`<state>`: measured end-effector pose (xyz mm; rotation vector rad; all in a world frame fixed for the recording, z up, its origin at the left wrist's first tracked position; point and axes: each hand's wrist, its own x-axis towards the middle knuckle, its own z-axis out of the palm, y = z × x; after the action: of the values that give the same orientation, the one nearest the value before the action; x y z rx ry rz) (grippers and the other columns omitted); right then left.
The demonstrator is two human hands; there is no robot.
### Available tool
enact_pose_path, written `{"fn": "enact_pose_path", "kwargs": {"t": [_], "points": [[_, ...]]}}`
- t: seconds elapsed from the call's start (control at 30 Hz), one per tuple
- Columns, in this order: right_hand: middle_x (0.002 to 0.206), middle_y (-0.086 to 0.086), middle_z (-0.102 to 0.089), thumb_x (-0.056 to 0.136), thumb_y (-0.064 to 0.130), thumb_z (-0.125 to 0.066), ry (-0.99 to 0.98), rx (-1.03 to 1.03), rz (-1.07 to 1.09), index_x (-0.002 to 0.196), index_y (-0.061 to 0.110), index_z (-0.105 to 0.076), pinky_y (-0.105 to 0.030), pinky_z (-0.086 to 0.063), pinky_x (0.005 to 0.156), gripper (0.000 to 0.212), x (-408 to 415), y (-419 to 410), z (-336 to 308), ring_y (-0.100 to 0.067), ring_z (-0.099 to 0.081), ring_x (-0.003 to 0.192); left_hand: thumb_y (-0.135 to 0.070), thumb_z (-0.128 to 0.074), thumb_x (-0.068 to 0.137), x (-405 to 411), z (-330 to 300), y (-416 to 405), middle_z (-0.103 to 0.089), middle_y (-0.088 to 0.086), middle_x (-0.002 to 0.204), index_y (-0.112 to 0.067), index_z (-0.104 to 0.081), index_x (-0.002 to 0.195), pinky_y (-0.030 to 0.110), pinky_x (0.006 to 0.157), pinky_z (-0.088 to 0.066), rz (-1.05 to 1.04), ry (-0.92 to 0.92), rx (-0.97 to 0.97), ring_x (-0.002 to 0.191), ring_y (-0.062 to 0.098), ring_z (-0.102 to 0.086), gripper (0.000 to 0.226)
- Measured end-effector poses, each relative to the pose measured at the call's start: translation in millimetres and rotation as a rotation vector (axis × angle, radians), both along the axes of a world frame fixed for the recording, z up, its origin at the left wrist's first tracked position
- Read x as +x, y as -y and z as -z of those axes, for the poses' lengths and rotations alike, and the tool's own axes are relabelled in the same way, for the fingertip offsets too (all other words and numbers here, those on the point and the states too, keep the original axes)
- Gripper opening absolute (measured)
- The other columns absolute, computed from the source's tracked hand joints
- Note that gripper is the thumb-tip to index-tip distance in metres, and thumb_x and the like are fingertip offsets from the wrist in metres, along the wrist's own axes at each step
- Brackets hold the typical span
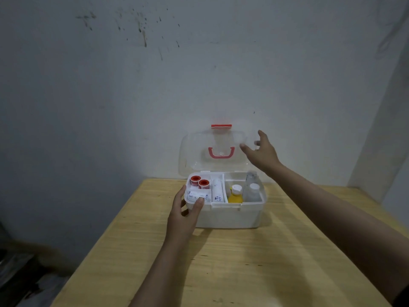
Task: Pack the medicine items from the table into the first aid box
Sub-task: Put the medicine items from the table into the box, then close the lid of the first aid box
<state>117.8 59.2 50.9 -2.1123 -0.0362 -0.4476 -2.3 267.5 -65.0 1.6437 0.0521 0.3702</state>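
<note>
The white first aid box (230, 214) stands open on the wooden table (221, 262), its clear lid (194, 151) with a red handle upright against the wall. Inside its tray lie two red-capped tape rolls (200, 182), a white bandage packet (195, 195) and a white tube (217, 189). A yellow bottle (235, 194) and two clear bottles (252, 187) stand in the right section. My left hand (184, 214) grips the box's front left corner, thumb on the rim. My right hand (261, 151) is at the lid's right edge, fingers spread around it.
The table stands in a corner, with a stained white wall (199, 74) right behind the box. Dark clutter (17, 273) lies on the floor to the left of the table.
</note>
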Motion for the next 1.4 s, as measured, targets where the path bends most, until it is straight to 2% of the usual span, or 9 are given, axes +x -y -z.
{"fn": "enact_pose_path", "kwargs": {"t": [0.1, 0.27, 0.47, 0.63, 0.73, 0.87, 1.0, 1.27, 1.4], "points": [[0.153, -0.012, -0.029, 0.083, 0.053, -0.06, 0.076, -0.065, -0.002, 0.149, 0.024, -0.012, -0.045, -0.042, 0.104, 0.087, -11, -2, 1, -0.031, -0.04, 0.134, -0.045, -0.064, 0.08, 0, -2, 0, -0.053, -0.01, 0.13, -0.038, -0.039, 0.137, 0.023, 0.073, -0.055, -0.003, -0.002, 0.023, 0.103, 0.003, -0.055, 0.062], [0.138, -0.015, -0.034, 0.088, 0.054, -0.049, 0.156, -0.233, -0.059, 0.15, 0.034, -0.001, -0.028, -0.038, 0.083, 0.081, -51, 1, 12, -0.021, -0.05, 0.102, -0.04, -0.064, 0.083, -2, -3, 2, -0.051, -0.01, 0.128, -0.034, -0.038, 0.138, 0.011, 0.06, -0.05, 0.001, 0.002, 0.024, 0.095, -0.006, -0.052, 0.062], [0.154, -0.012, -0.019, 0.089, 0.054, -0.043, 0.205, -0.235, -0.183, 0.147, 0.041, 0.007, -0.033, -0.033, 0.102, 0.077, -92, 12, 51, -0.025, -0.027, 0.14, -0.039, -0.063, 0.084, -5, -6, 4, -0.05, -0.008, 0.132, -0.033, -0.033, 0.141, 0.011, 0.06, -0.049, 0.025, -0.019, 0.019, 0.095, -0.004, -0.053, 0.064], [0.159, -0.007, -0.012, 0.086, 0.068, -0.033, 0.173, -0.356, -0.173, 0.145, 0.041, 0.013, -0.054, -0.022, 0.115, 0.08, -113, 19, 88, -0.022, -0.009, 0.147, -0.043, -0.063, 0.083, -9, -9, 8, -0.043, 0.003, 0.145, -0.045, -0.009, 0.145, 0.031, 0.085, -0.05, -0.072, 0.008, 0.113, 0.117, 0.017, -0.053, 0.082], [0.16, -0.004, -0.008, 0.085, 0.066, -0.031, 0.112, -0.436, -0.135, 0.148, 0.038, 0.01, -0.055, -0.008, 0.118, 0.08, -119, 21, 104, -0.022, -0.005, 0.148, -0.045, -0.062, 0.083, -11, -11, 10, -0.033, 0.001, 0.152, -0.056, -0.005, 0.141, 0.041, 0.087, -0.053, -0.179, 0.115, 0.304, 0.128, 0.022, -0.045, 0.082], [0.16, -0.002, -0.008, 0.085, 0.067, -0.032, 0.103, -0.414, -0.133, 0.148, 0.037, -0.001, -0.055, -0.005, 0.116, 0.077, -121, 23, 110, -0.023, -0.007, 0.148, -0.041, -0.062, 0.083, -8, -5, 11, -0.033, 0.0, 0.151, -0.053, -0.025, 0.137, 0.045, 0.093, -0.051, -0.15, 0.179, 0.446, 0.134, 0.022, -0.037, 0.068], [0.158, -0.004, -0.017, 0.086, 0.063, -0.038, 0.215, -0.355, -0.078, 0.143, 0.028, -0.029, -0.062, -0.02, 0.113, 0.068, -118, 17, 104, -0.022, -0.015, 0.143, -0.054, -0.055, 0.078, -5, -3, 11, -0.039, -0.001, 0.147, -0.044, -0.039, 0.134, 0.049, 0.092, -0.051, -0.174, 0.166, 0.39, 0.132, 0.022, -0.04, 0.059], [0.153, 0.001, -0.033, 0.081, 0.067, -0.018, 0.19, -0.327, -0.217, 0.14, 0.031, -0.038, -0.058, -0.013, 0.115, 0.072, -109, -2, 71, -0.02, -0.017, 0.144, -0.055, -0.054, 0.081, -5, -2, 13, -0.045, -0.002, 0.139, -0.048, -0.04, 0.129, 0.048, 0.083, -0.057, -0.193, 0.192, 0.374, 0.123, 0.02, -0.048, 0.05], [0.145, 0.001, -0.044, 0.083, 0.063, -0.028, 0.194, -0.204, -0.269, 0.116, 0.027, -0.062, -0.049, -0.018, 0.115, 0.06, -113, -1, 75, -0.019, -0.021, 0.141, -0.049, -0.057, 0.084, -4, -2, 12, -0.046, -0.004, 0.138, -0.052, -0.039, 0.128, 0.047, 0.082, -0.057, -0.194, 0.189, 0.376, 0.121, 0.019, -0.049, 0.048]]}}
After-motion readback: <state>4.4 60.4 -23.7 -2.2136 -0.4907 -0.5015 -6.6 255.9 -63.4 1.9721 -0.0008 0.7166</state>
